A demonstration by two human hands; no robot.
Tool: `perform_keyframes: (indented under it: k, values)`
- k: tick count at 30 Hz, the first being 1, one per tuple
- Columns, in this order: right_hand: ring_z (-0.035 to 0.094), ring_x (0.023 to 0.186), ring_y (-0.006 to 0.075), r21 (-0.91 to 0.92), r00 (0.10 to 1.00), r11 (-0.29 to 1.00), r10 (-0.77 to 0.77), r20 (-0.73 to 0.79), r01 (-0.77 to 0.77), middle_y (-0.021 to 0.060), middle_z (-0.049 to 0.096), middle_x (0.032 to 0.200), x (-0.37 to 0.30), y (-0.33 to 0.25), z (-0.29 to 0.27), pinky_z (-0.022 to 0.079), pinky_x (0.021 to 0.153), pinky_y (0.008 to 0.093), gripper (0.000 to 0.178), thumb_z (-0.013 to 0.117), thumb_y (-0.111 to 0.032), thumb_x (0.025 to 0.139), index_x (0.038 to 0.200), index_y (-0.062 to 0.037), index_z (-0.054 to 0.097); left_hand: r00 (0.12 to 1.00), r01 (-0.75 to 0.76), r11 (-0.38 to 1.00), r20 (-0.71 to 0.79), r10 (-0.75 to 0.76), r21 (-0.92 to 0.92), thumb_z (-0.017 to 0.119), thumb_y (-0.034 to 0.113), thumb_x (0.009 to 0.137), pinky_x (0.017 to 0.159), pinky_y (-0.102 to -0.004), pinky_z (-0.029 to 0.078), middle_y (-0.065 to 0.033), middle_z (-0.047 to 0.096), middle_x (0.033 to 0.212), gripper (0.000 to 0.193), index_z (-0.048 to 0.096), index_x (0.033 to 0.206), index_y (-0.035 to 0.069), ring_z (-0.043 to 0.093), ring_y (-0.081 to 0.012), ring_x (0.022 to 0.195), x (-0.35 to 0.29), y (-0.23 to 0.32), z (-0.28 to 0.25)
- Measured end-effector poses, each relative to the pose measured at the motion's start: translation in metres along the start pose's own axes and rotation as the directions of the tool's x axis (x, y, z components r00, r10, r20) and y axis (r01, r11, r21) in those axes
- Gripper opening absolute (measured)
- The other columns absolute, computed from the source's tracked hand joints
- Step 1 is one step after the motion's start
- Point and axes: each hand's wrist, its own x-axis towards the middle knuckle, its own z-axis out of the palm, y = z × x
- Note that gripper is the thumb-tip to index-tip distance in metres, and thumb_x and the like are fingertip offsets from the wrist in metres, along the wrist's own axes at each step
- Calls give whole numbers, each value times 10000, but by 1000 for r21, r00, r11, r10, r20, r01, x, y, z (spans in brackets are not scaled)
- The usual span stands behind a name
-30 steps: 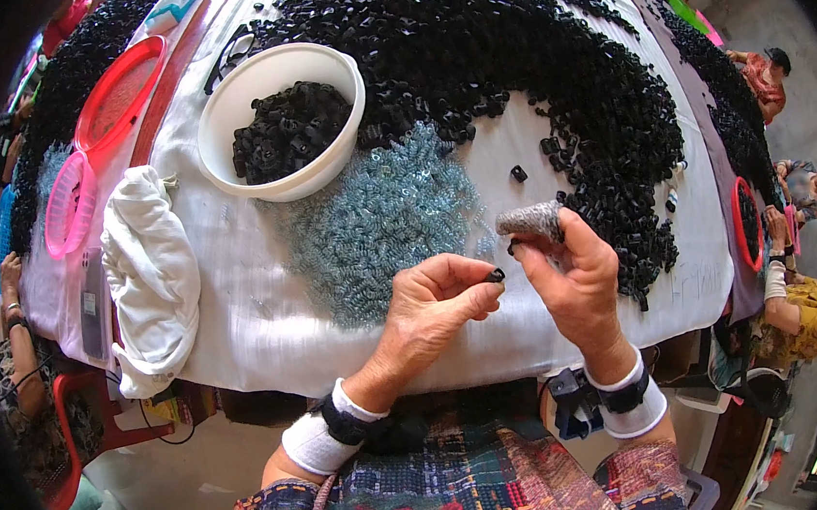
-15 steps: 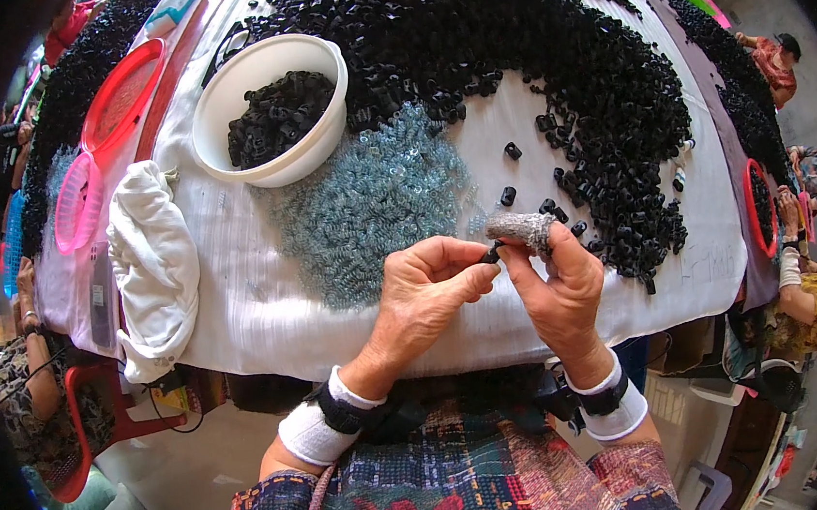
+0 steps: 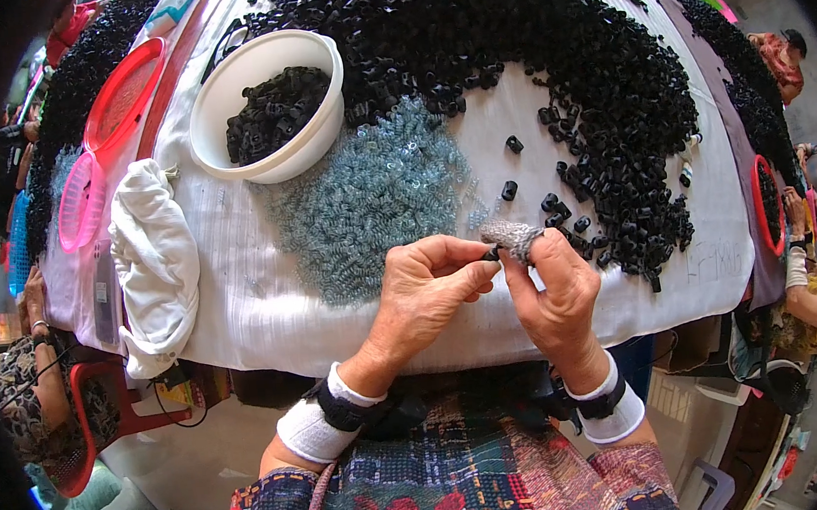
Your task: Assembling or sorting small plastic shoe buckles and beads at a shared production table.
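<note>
Right hand [image 3: 557, 286] closer to left hand [image 3: 425, 281] than earlier. Left pinches small black part [image 3: 492, 253] between hands; right curled, grip unclear. Step: apparently fingertip handling; next move calls for steady pinch.

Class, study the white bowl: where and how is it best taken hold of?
I'd pinch the bowl by its rim, coming from the left. The rim stands out as a lip, giving an edge to hold; there the inner wall rises bare above the black pieces, and bare tablecloth adjoins it, while springs crowd its near right side.
</note>
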Motion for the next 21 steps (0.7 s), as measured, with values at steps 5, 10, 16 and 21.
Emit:
perform_keyframes:
  k: [5,10,16,21]
  values:
    - [559,716,305,-66,991,991,-111,74,116,146,562,797,1,2,-2,470,618,374,265,646,104,648,891,24,578,1000,8,999,-16,-7,39,704,111,827,604,-212,512,-65,677,798,191,660,954,-25,615,-80,679,1,2,2]
    - [553,707,318,-75,993,992,-91,80,97,150,544,777,0,-1,-2,465,617,387,254,622,109,659,893,30,559,1000,18,1000,-15,-17,26,690,106,834,593,-212,509,-62,677,796,173,662,939,-29,621,-84,677,3,2,2]
    - [545,695,330,-46,994,995,-89,60,92,156,532,770,-2,-1,0,462,614,398,231,608,100,670,882,29,549,997,71,997,-36,-70,32,688,121,815,567,-196,487,-49,671,773,156,664,883,-18,617,-72,652,2,8,5]
    - [560,743,338,71,997,997,-22,75,17,175,555,836,1,-3,-6,478,640,389,255,658,38,671,903,33,550,991,132,990,-13,-132,41,656,78,826,621,-203,504,-69,673,801,108,637,890,-7,624,-100,685,2,18,5]
